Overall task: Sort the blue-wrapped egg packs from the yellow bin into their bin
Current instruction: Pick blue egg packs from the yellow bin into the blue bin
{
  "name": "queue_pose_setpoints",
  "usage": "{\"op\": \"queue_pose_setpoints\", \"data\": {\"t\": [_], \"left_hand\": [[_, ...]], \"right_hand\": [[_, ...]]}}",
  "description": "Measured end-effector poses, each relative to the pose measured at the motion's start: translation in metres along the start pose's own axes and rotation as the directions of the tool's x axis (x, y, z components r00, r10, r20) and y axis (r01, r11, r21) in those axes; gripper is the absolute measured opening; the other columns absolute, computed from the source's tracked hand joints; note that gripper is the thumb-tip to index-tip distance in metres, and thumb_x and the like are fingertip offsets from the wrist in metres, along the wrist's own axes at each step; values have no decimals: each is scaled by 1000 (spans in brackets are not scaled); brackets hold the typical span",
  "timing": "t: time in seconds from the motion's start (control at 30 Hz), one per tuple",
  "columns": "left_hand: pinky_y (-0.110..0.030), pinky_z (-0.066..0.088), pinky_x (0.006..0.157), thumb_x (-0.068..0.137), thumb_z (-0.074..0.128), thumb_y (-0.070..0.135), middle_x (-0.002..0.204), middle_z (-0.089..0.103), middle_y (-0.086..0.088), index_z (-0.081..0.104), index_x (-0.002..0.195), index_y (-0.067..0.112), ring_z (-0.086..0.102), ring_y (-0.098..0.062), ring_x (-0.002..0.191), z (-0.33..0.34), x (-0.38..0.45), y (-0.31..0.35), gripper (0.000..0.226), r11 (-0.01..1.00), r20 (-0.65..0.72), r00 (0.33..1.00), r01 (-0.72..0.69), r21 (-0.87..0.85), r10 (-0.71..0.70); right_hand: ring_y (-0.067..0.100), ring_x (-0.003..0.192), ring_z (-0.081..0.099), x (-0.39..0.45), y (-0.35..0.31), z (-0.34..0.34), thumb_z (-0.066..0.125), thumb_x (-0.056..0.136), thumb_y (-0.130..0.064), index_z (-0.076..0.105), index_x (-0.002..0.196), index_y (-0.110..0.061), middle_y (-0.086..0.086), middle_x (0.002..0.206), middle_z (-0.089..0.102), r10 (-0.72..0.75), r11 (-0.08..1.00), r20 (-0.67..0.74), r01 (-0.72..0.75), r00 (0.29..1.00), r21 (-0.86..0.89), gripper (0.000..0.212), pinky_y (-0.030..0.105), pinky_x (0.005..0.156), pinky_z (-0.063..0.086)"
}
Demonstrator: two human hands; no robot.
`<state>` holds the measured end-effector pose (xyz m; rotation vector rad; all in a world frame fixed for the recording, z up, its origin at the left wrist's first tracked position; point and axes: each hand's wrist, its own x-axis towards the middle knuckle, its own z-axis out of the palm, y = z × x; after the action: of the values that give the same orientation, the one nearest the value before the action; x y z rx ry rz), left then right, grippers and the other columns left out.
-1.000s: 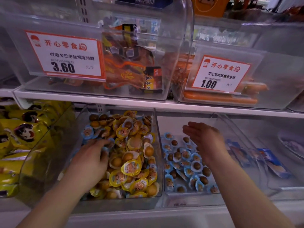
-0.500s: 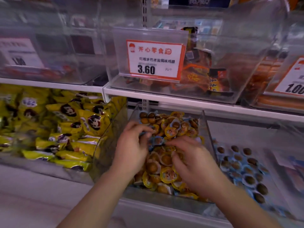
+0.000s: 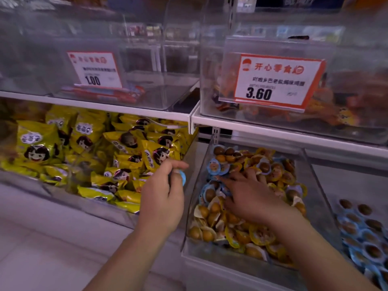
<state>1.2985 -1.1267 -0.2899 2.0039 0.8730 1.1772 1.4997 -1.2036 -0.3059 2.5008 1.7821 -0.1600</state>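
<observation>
The left hand has lifted out of the yellow bin, fingers curled round a blue-wrapped egg pack at the bin's left edge (one stray recovered). The right hand lies flat in the pile, fingers spread, gripping nothing. The blue bin sits far right.

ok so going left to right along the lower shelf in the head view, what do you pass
yellow snack bags → left hand pinching a blue-wrapped egg pack → mixed egg bin with right hand inside → blue egg pack bin
</observation>
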Motion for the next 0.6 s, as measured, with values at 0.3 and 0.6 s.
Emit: {"op": "queue_pose_setpoints", "data": {"t": [0.3, 0.6], "left_hand": [[-14, 29, 41, 103, 46, 24, 55, 52, 27, 62, 107, 33, 45, 0, 43, 3, -3, 11, 18, 997, 103, 994, 31, -67, -24], [-10, 32, 47, 102, 49, 19, 61, 50, 24, 63, 107, 31, 48, 7, 52, 5, -9, 5, 20, 996, 85, 994, 67, -55, -62]], "right_hand": [[22, 123, 53, 8, 6, 5, 65, 90, -38, 60, 128, -28, 0, 133, 56, -58, 976, -139, 85, 989, 199, 39, 35, 100, 45], [22, 131, 48, 12, -4, 4, 57, 96, -30, 48, 145, -37, 2, 145, 47, -66, 966, -179, 107, 982, 234, 50, 35, 102, 45]]}}
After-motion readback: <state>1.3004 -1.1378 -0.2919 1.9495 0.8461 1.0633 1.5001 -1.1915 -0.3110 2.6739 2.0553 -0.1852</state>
